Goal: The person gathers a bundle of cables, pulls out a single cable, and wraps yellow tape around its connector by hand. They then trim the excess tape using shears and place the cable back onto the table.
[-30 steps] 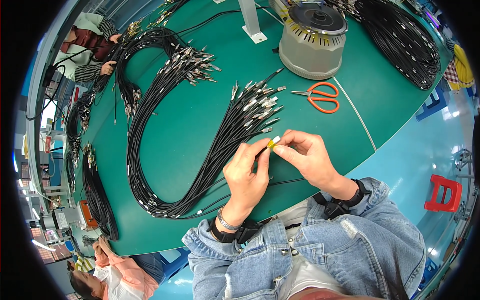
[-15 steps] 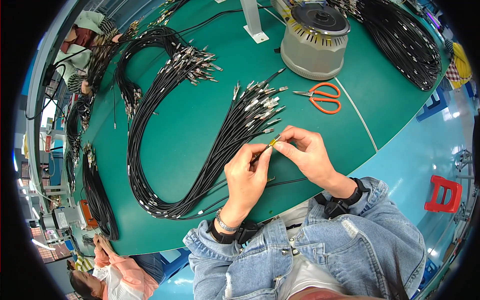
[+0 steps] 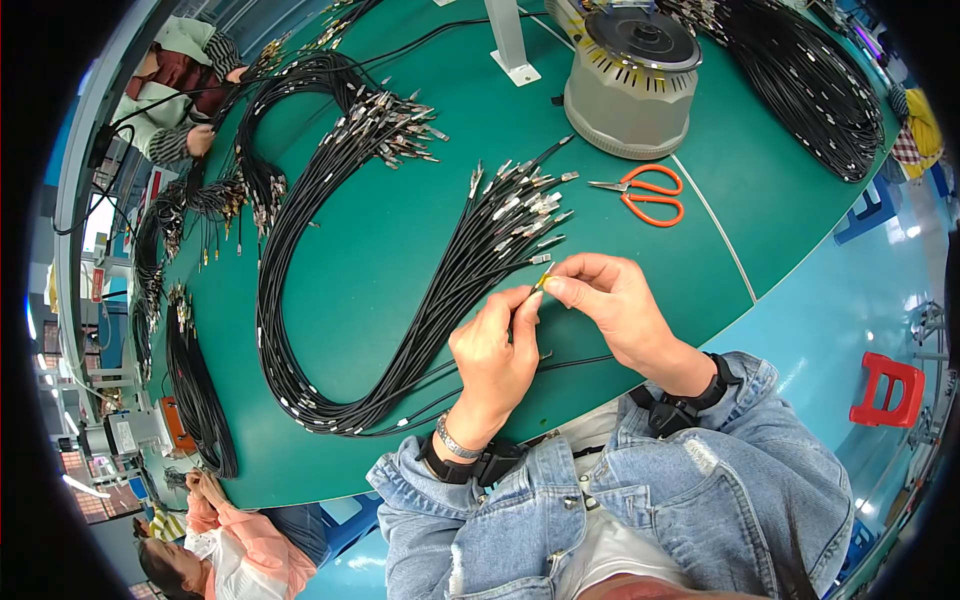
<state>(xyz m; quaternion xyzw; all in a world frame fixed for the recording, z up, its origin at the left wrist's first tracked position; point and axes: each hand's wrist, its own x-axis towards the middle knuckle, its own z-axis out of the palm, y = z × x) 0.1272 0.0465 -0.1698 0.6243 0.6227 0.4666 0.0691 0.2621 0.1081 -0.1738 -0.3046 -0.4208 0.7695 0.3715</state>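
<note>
Between my hands is the end of a thin black cable, with a small piece of yellow tape (image 3: 543, 282) around it near the tip. My left hand (image 3: 492, 350) pinches the cable just below the tape, thumb against forefinger. The thumb and forefinger of my right hand (image 3: 615, 305) are closed on the taped part and partly hide it. Just beyond my fingers lies a large curved bundle of black cables (image 3: 290, 370), its silvery connector ends (image 3: 525, 215) fanned out towards me. Orange-handled scissors (image 3: 652, 196) lie beyond my right hand, blades pointing left.
A grey round dispenser (image 3: 628, 105) with yellow strips around its rim stands at the back, beside a white metal post (image 3: 508, 45). More cable coils (image 3: 800, 90) lie far right and left on the green table (image 3: 400, 270). Two co-workers sit at the left; a red stool (image 3: 886, 390) stands right.
My right fingers have shifted slightly over the yellow tape, and the cable tip has tilted a little. At the far left, a co-worker has leaned in and moved a cable bundle.
</note>
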